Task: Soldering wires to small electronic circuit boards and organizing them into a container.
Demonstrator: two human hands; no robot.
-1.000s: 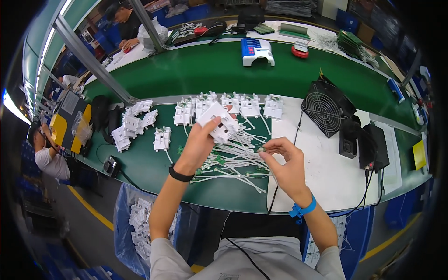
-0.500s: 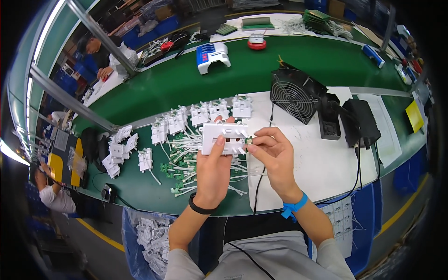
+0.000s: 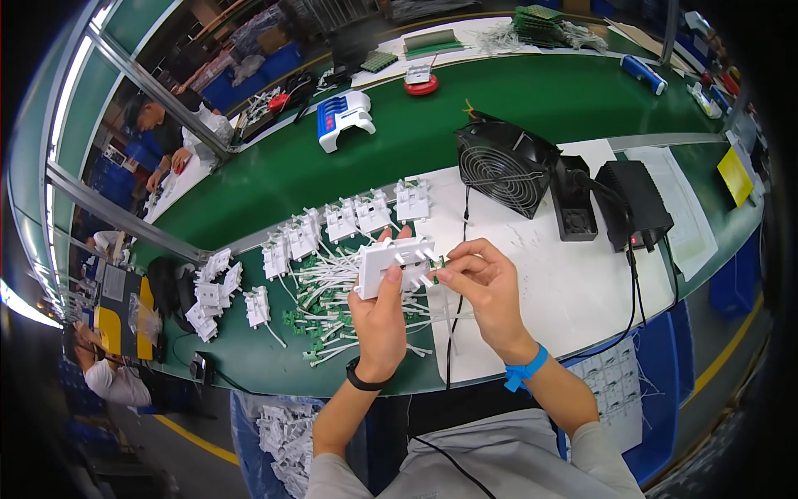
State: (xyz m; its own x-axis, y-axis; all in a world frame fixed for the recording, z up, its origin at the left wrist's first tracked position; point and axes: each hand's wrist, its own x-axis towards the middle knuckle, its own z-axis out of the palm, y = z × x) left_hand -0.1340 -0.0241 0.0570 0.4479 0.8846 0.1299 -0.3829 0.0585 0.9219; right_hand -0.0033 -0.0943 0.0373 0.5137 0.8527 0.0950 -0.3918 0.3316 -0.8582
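My left hand (image 3: 380,320) grips a white plastic housing (image 3: 376,268) by its side, thumb on its face. The housing is tilted, and its pegs point toward my right hand (image 3: 489,287). Between that hand's thumb and fingers is a small green circuit board (image 3: 436,266), held against or right beside the housing's pegged end; I cannot tell if it is seated. Under and behind my left hand lies a heap of white cables with green boards (image 3: 337,303). Behind the heap stands a row of white housings (image 3: 341,219), and more housings (image 3: 214,291) are piled at the left.
A black fan (image 3: 507,170) and a black power box (image 3: 636,204) stand on a white sheet (image 3: 557,291) at the right. Blue-lined bins (image 3: 249,432) sit below the bench edge. A blue-and-white device (image 3: 344,121) is farther back. Another person (image 3: 158,125) works at the far left.
The white housing has turned, with its pegged end tilted more toward my right hand. My fingers still pinch the green board. The whole view has shifted slightly.
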